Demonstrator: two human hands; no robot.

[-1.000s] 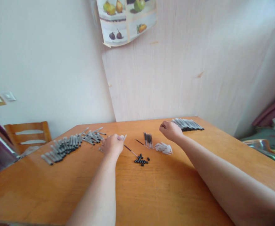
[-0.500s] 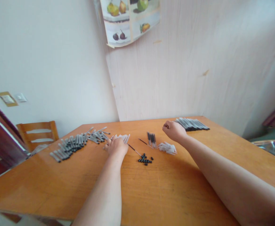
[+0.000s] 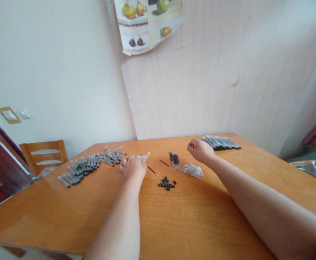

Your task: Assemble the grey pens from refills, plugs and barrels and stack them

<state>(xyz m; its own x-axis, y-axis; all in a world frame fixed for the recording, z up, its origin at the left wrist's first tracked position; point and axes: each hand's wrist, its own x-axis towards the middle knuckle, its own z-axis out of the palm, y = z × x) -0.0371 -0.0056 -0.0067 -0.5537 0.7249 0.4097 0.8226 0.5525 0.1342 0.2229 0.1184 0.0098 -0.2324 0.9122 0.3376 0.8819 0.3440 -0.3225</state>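
Observation:
My left hand (image 3: pixel 133 168) rests on the table over a bunch of whitish pen barrels (image 3: pixel 143 158), its fingers curled around them. The fingertips are partly hidden, and one barrel sticks out at a slant. My right hand (image 3: pixel 201 150) is closed above the table, fingers pressed together, and what it holds cannot be made out. Between my hands lie several dark-ended pen refills (image 3: pixel 174 160), with two single refills (image 3: pixel 154 172) nearby. Small black caps (image 3: pixel 166 184) sit in a loose cluster closer to me. Below my right hand is a pile of small whitish translucent pieces (image 3: pixel 192 170).
Many grey pens with black ends (image 3: pixel 83 167) spread over the left side of the wooden table (image 3: pixel 190 220). A neat row of similar pens (image 3: pixel 223 143) lies at the back right. A wooden chair (image 3: pixel 43 153) stands beyond the left edge, and a wall rises behind.
Under my left hand the whitish barrels have shifted and bunched, one now tilting up to the right. My right hand has barely moved.

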